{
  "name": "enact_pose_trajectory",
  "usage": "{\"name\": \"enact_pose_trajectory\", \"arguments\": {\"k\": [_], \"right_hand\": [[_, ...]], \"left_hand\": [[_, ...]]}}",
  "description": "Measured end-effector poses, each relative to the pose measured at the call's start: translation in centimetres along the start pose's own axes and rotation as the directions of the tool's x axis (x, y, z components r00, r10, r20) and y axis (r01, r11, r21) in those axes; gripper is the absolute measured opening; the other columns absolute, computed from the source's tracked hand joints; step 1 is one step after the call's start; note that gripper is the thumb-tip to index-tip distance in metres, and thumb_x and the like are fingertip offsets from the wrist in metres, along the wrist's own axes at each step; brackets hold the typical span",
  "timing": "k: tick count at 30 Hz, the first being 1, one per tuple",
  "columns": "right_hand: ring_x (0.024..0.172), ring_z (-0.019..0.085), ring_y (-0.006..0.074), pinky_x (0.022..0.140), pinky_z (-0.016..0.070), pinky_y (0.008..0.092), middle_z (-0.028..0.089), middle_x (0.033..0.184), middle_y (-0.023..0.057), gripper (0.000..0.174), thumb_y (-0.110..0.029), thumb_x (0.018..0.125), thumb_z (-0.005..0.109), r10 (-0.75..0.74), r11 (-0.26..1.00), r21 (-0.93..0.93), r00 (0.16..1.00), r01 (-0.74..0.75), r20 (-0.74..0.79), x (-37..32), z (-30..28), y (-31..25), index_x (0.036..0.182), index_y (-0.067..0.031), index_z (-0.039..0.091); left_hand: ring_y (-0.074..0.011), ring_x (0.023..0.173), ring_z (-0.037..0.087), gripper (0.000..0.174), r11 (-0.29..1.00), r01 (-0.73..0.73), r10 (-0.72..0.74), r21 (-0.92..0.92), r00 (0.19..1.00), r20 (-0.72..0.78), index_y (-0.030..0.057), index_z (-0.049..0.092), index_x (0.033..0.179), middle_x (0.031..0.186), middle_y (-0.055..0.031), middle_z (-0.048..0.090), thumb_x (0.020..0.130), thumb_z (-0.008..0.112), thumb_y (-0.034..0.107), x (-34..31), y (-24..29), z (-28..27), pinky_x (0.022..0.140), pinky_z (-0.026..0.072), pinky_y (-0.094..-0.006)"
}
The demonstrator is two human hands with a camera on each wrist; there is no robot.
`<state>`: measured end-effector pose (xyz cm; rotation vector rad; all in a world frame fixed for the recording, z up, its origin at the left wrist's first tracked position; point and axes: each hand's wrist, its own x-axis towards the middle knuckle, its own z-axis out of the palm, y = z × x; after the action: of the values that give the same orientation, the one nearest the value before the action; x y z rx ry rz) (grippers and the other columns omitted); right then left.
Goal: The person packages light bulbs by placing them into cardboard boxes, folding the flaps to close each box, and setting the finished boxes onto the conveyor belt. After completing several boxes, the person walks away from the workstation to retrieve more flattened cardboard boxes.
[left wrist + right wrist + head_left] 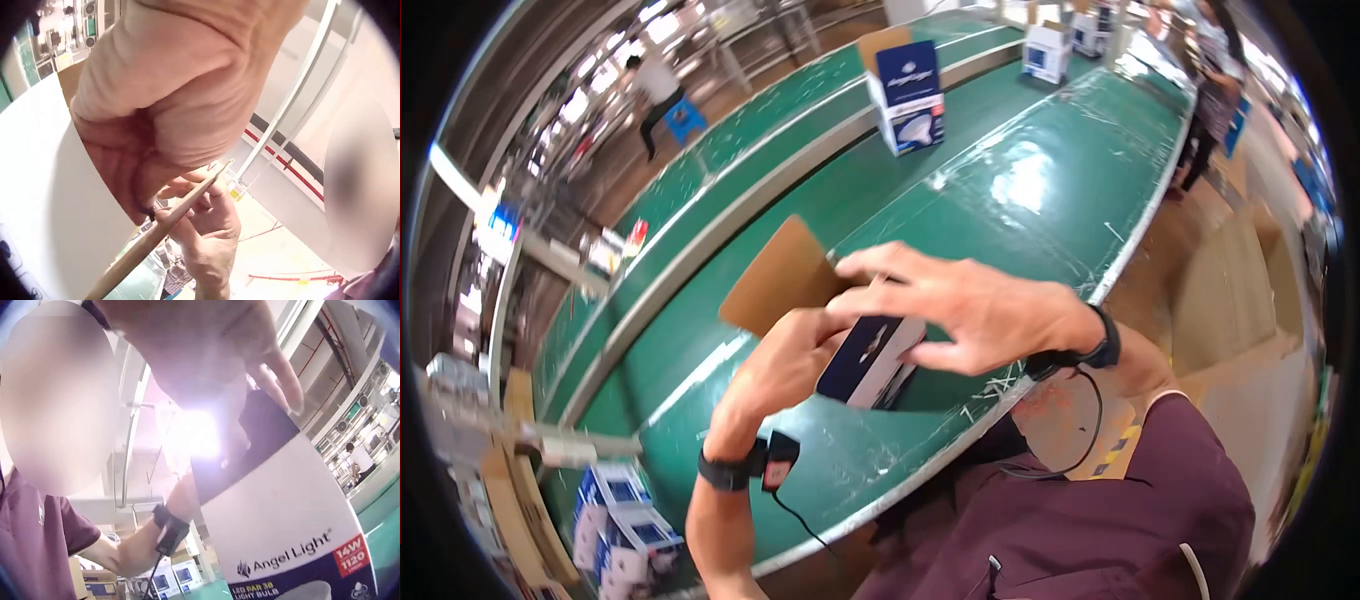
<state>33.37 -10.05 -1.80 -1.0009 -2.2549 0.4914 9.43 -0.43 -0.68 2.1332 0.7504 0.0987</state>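
A blue-and-white light bulb box (855, 365) stands tilted on the green surface below both hands, a brown flap (780, 280) raised at its far left. The left hand (775, 370) grips the box's upper left edge with curled fingers, as the left wrist view also shows of this hand (169, 81). Over the top reaches the right hand (990, 305), its fingers extended toward the left hand and its thumb by the near side. In the right wrist view the box (281, 506) shows its printed front beneath the right hand (200, 356). The box's inside is hidden.
Another box (910, 100) stands open-flapped farther along the green belt (1000, 200), with white boxes (1047, 52) beyond. More boxes (625, 500) lie at the lower left. A large carton (1225, 290) is on the right. Two people are in the background.
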Motion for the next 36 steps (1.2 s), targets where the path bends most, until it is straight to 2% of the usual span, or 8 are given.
{"name": "enact_pose_trajectory", "arguments": {"k": [16,20,21,23,24,26,30,36], "right_hand": [[0.115,0.061,0.0336,0.083,0.0585,0.0406,0.050,0.138,0.0135,0.096,-0.001,0.070,0.091,-0.196,0.948,-0.306,0.921,0.090,-0.337,-0.3,4.6,2.3,0.154,-0.0158,0.048],[0.097,0.066,0.0286,0.074,0.0569,0.0379,0.062,0.114,0.0089,0.072,0.002,0.076,0.085,-0.165,0.981,-0.152,0.920,0.117,-0.355,0.2,2.7,1.7,0.143,-0.0123,0.063],[0.092,0.066,0.0280,0.073,0.0564,0.0371,0.064,0.108,0.0087,0.068,0.003,0.078,0.084,-0.157,0.986,-0.118,0.909,0.119,-0.387,0.1,2.6,2.2,0.141,-0.0120,0.065],[0.079,0.066,0.0263,0.068,0.0546,0.0345,0.067,0.095,0.0085,0.052,0.005,0.085,0.078,-0.113,0.992,-0.012,0.866,0.123,-0.487,0.5,3.2,2.5,0.133,-0.0107,0.071],[0.079,0.066,0.0265,0.068,0.0549,0.0345,0.067,0.095,0.0085,0.051,0.006,0.086,0.078,-0.108,0.991,0.015,0.853,0.134,-0.510,1.0,3.8,2.6,0.134,-0.0106,0.071],[0.081,0.066,0.0270,0.069,0.0553,0.0344,0.067,0.097,0.0085,0.049,0.006,0.087,0.077,-0.122,0.983,0.051,0.828,0.178,-0.547,2.3,4.7,3.5,0.134,-0.0102,0.070],[0.088,0.069,0.0278,0.073,0.0566,0.0355,0.066,0.113,0.0121,0.037,-0.006,0.094,0.074,-0.110,0.993,-0.095,0.881,0.075,-0.461,3.3,5.2,3.3,0.131,-0.0076,0.070],[0.134,0.049,0.0351,0.116,0.0314,0.0598,0.067,0.119,0.0148,0.054,-0.050,0.092,0.074,-0.019,0.957,-0.286,0.992,0.054,0.125,1.0,4.0,2.4,0.116,-0.0017,0.072]], "left_hand": [[-0.0075,0.063,0.048,0.020,0.987,-0.129,0.129,-0.091,0.992,-0.012,-0.0025,0.075,0.090,0.064,-0.0015,0.055,0.095,0.073,0.017,2.0,-0.7,1.2,0.057,0.0421,-0.0318],[-0.0210,0.081,0.069,0.025,0.994,0.008,0.023,0.113,0.963,-0.267,0.0026,0.078,0.110,0.096,-0.0099,0.075,0.086,0.070,0.003,-2.8,0.3,-2.2,0.074,0.0535,-0.0325],[-0.0198,0.082,0.069,0.024,0.983,0.101,-0.022,0.156,0.897,-0.441,0.0032,0.079,0.111,0.100,-0.0120,0.076,0.089,0.068,0.002,-5.1,1.3,-4.1,0.076,0.0550,-0.0338],[-0.0296,0.112,0.069,0.029,0.849,0.344,0.244,0.402,0.419,-0.875,-0.0002,0.072,0.127,0.125,-0.0203,0.071,0.100,0.065,0.007,-8.5,-2.8,-6.6,0.095,0.0553,-0.0412],[-0.0368,0.140,0.053,0.044,0.531,0.652,0.455,0.541,0.319,-0.832,0.0015,0.060,0.144,0.150,-0.0221,0.056,0.101,0.065,0.009,-9.1,-3.0,-6.5,0.112,0.0447,-0.0503],[-0.0430,0.152,0.036,0.064,0.538,0.616,0.570,0.575,0.237,-0.787,0.0040,0.049,0.154,0.164,-0.0265,0.036,0.098,0.073,0.019,-9.3,-1.5,-2.7,0.120,0.0335,-0.0560],[-0.0494,0.151,0.034,0.095,0.756,0.192,0.274,0.626,0.775,-0.569,0.0038,0.041,0.158,0.164,-0.0333,0.028,0.082,0.086,0.038,-7.1,2.5,8.6,0.122,0.0265,-0.0603],[-0.0362,0.126,0.060,0.071,0.762,0.176,0.279,0.623,0.779,-0.562,-0.0022,0.060,0.133,0.126,-0.0168,0.069,0.076,0.089,0.029,-4.5,-1.1,10.9,0.120,0.0269,-0.0591]]}}
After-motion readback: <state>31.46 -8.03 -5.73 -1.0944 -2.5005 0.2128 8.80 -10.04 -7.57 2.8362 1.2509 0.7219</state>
